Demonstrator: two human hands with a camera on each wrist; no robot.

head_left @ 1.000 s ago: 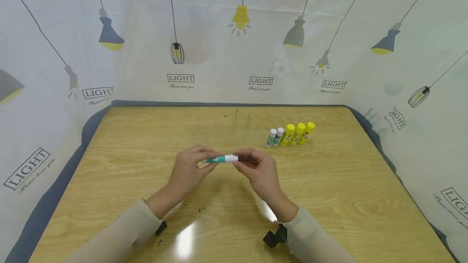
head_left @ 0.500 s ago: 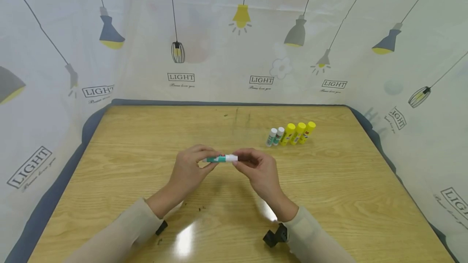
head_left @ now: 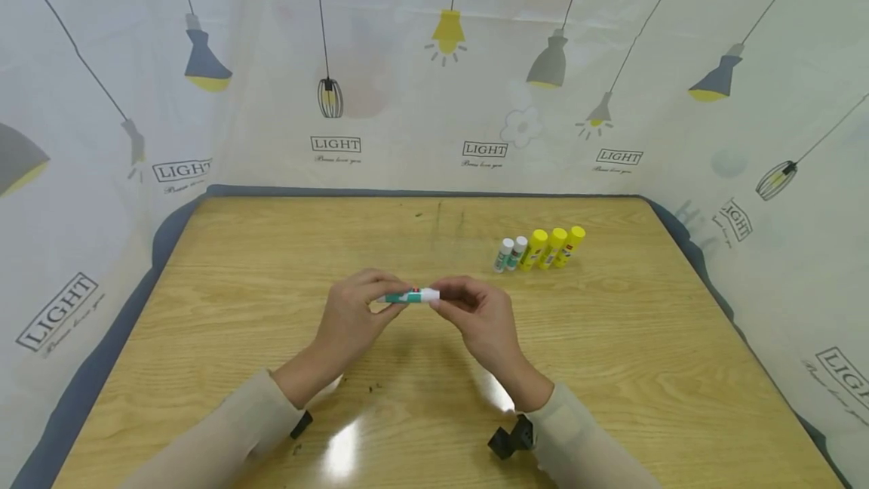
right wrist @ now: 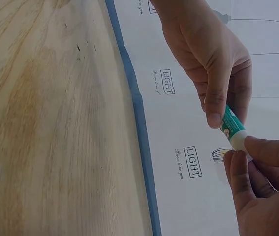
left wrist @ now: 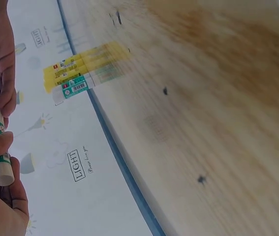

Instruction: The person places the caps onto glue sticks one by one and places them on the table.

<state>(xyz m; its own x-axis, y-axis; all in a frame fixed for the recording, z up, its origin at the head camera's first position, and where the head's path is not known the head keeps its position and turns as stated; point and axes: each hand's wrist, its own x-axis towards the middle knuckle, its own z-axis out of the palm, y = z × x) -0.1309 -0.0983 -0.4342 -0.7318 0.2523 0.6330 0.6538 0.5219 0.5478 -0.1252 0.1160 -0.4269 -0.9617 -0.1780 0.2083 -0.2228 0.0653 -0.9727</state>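
A green-and-white glue stick (head_left: 412,296) with a white cap lies level in the air above the table. My left hand (head_left: 349,315) pinches its green body between thumb and fingers. At the other end, the thumb and fingertips of my right hand (head_left: 485,323) pinch the white cap (right wrist: 239,141). The cap sits against the body, with no gap visible in the right wrist view. In the left wrist view the round white base (left wrist: 3,177) of the stick pokes out past my left thumb. Fingers cover parts of the label.
Two small green-and-white glue sticks (head_left: 504,256) and three taller yellow glue sticks (head_left: 558,247) stand upright in a row, beyond my right hand. The wooden table (head_left: 271,247) meets a lamp-printed cloth (head_left: 407,157) at its back and sides.
The glue stick has rolled slightly, so a red mark on its label shows more. My right fingertips have shifted a little left. Both arms stay nearly in place.
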